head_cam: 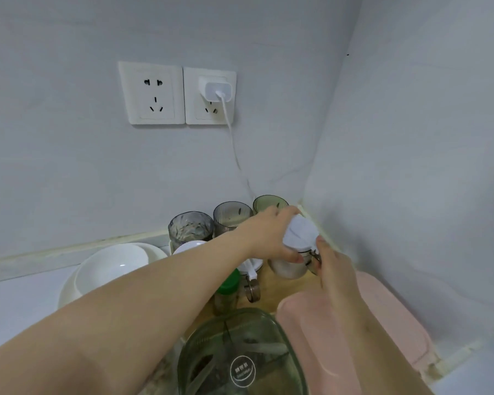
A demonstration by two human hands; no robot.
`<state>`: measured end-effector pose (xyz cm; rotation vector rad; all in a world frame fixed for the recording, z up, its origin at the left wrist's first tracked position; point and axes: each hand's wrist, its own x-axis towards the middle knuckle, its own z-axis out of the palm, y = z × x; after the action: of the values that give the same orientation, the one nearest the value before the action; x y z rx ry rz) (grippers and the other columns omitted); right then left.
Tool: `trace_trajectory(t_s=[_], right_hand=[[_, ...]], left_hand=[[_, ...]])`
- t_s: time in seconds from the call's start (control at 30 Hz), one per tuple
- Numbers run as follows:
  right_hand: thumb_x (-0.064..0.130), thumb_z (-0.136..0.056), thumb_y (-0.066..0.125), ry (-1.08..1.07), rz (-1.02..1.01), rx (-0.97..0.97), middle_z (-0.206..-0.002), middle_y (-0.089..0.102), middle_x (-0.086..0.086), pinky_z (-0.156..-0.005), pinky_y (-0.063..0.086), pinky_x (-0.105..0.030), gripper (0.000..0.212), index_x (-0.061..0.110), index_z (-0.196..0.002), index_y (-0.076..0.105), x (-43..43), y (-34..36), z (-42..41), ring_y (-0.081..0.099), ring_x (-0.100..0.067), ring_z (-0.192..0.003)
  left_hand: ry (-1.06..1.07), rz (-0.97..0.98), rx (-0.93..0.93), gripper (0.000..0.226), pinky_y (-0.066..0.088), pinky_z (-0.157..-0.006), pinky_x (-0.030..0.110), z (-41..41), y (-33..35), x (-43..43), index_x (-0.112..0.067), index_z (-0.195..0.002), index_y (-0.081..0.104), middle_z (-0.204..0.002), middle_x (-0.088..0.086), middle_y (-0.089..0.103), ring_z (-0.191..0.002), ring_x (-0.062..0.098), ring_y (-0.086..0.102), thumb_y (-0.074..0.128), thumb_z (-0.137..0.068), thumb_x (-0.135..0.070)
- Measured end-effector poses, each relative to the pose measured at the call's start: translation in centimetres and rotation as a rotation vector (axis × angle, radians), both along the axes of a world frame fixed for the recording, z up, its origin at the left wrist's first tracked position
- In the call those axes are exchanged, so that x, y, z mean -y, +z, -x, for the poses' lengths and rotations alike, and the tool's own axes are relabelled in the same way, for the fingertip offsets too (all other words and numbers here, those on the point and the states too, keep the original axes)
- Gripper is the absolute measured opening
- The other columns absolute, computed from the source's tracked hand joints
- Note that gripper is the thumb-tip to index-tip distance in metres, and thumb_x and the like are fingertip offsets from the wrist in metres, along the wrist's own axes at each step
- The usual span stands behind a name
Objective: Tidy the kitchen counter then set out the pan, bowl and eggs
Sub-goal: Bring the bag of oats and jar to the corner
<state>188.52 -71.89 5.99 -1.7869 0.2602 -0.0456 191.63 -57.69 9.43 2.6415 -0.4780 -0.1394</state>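
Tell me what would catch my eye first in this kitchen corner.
Both bare arms reach into the far corner, where the left hand grips a white-lidded jar and the right hand touches its side. Above, a white charger sits in a wall socket, its cord trailing down toward the corner. Stacked white bowls rest to the left.

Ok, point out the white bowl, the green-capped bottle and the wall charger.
white bowl (109, 269): head view, on its inner wall.
green-capped bottle (227, 283): head view, on its green cap.
wall charger (215, 89): head view, on its white body.
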Motion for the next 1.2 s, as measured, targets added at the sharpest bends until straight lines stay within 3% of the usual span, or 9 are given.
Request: trace_trajectory(t_s=[0.07,0.23,0.33,0.43,0.5,0.6,0.77,0.93,1.2], right_hand=[[0.032,-0.096,0.043,0.037,0.064,0.018,-0.076,0.063,-0.004,-0.084,0.046,-0.040,0.038,0.014,-0.069,0.063,-0.3,-0.6,0.0,0.061,-0.031,-0.089],[0.035,-0.099,0.034,0.091,0.427,0.119,-0.065,0.053,-0.001,-0.061,0.036,-0.032,0.043,0.018,-0.061,0.046,-0.2,-1.7,-0.1,0.050,-0.023,-0.070],[0.036,-0.099,0.021,0.129,0.694,0.102,-0.079,0.060,-0.007,-0.074,0.042,-0.036,0.045,0.014,-0.077,0.053,0.2,-3.0,-0.7,0.056,-0.030,-0.084],[0.031,-0.090,0.003,0.178,0.964,0.157,-0.084,0.053,-0.002,-0.074,0.031,-0.031,0.043,0.019,-0.078,0.043,0.4,-4.4,-0.6,0.053,-0.030,-0.099],[0.025,-0.097,0.016,0.166,0.982,0.120,-0.091,0.057,0.002,-0.075,0.023,-0.029,0.028,0.023,-0.075,0.035,0.3,-4.7,-0.5,0.048,-0.025,-0.103],[0.024,-0.099,0.021,0.175,1.000,0.076,-0.102,0.064,0.002,-0.080,0.024,-0.031,0.029,0.026,-0.074,0.035,0.3,-4.6,-0.7,0.046,-0.022,-0.105],[0.036,-0.101,0.017,0.223,1.002,0.081,-0.103,0.065,0.001,-0.096,0.027,-0.032,0.044,0.021,-0.099,0.059,0.2,-4.7,-0.7,0.049,-0.020,-0.109],[0.042,-0.100,0.020,0.273,0.919,0.081,-0.095,0.065,-0.002,-0.095,0.029,-0.034,0.044,0.020,-0.085,0.055,0.1,-4.2,-0.3,0.052,-0.021,-0.103],[0.047,-0.098,0.022,0.280,0.915,0.101,-0.087,0.058,0.004,-0.091,0.032,-0.034,0.042,0.023,-0.076,0.049,-0.1,-3.8,0.0,0.050,-0.018,-0.095]], left_hand=[[-0.007,-0.074,0.019,0.090,0.036,-0.104,0.035,0.0,-0.9,-0.1,-0.024,-0.145,0.020,-0.142,0.007,0.036,-0.130,0.026,0.036,0.069,-0.074,-0.048],[0.062,-0.131,0.048,0.086,0.042,-0.095,0.038,-0.4,-2.2,0.3,-0.025,-0.139,0.023,-0.131,0.009,0.044,-0.117,0.029,0.046,0.067,-0.069,-0.045],[0.077,-0.241,0.069,0.084,0.037,-0.096,0.037,-0.6,-2.5,0.8,-0.024,-0.138,0.025,-0.126,0.009,0.047,-0.115,0.029,0.047,0.066,-0.068,-0.047],[0.069,-0.340,0.074,0.084,0.032,-0.099,0.039,-0.5,-3.0,1.2,-0.023,-0.138,0.025,-0.123,0.008,0.048,-0.116,0.028,0.046,0.065,-0.069,-0.050],[0.081,-0.364,0.070,0.085,0.028,-0.103,0.041,-0.4,-3.2,1.4,-0.022,-0.139,0.024,-0.126,0.007,0.047,-0.119,0.027,0.044,0.064,-0.070,-0.050],[0.099,-0.353,0.062,0.082,0.026,-0.105,0.042,-0.5,-3.2,1.5,-0.017,-0.138,0.026,-0.129,0.006,0.045,-0.122,0.026,0.042,0.061,-0.072,-0.051],[0.081,-0.314,0.077,0.081,0.025,-0.104,0.043,-0.1,-3.7,1.4,-0.016,-0.144,0.021,-0.142,0.002,0.032,-0.128,0.024,0.033,0.054,-0.079,-0.052],[0.070,-0.330,0.128,0.083,0.022,-0.107,0.039,0.0,-4.0,0.6,-0.022,-0.149,0.013,-0.151,-0.003,0.017,-0.133,0.025,0.023,0.048,-0.082,-0.055],[0.043,-0.389,0.119,0.078,0.019,-0.109,0.040,0.2,-3.8,0.3,-0.025,-0.149,0.011,-0.153,-0.007,0.015,-0.136,0.028,0.017,0.044,-0.084,-0.052]])
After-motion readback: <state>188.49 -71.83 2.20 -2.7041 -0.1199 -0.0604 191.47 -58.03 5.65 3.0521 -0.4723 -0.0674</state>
